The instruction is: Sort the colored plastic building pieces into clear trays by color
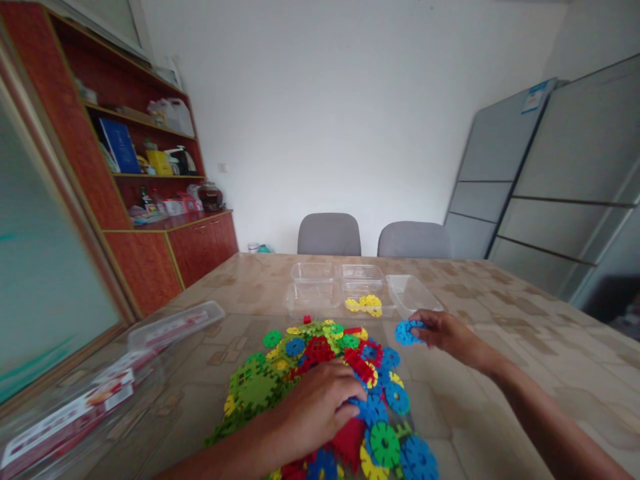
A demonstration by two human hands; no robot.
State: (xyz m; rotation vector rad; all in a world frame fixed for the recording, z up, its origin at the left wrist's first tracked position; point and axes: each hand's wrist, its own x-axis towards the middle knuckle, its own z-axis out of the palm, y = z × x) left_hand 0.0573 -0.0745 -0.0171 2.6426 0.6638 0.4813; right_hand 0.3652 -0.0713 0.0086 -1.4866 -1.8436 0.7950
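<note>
A heap of plastic building pieces (257, 387) in green, yellow, red and blue lies on the table in front of me. My left hand (325, 397) rests over the heap, its thumb and fingers closing on a blue notched disc (357, 403). To the right of the heap, my right hand (443, 333) pinches blue notched discs (407, 332) just short of the clear containers. Yellow notched discs (370, 305) lie in the front middle clear container (350, 291). The right clear container (413, 297) stands just beyond my right hand.
More clear containers (313, 272) stand beyond the heap. Clear plastic lids with red-and-white labels (110, 393) lie at the left. Two grey chairs (329, 233) are behind the patterned table (500, 313). A red-brown cabinet (200, 243) stands left, grey cabinets (487, 153) right.
</note>
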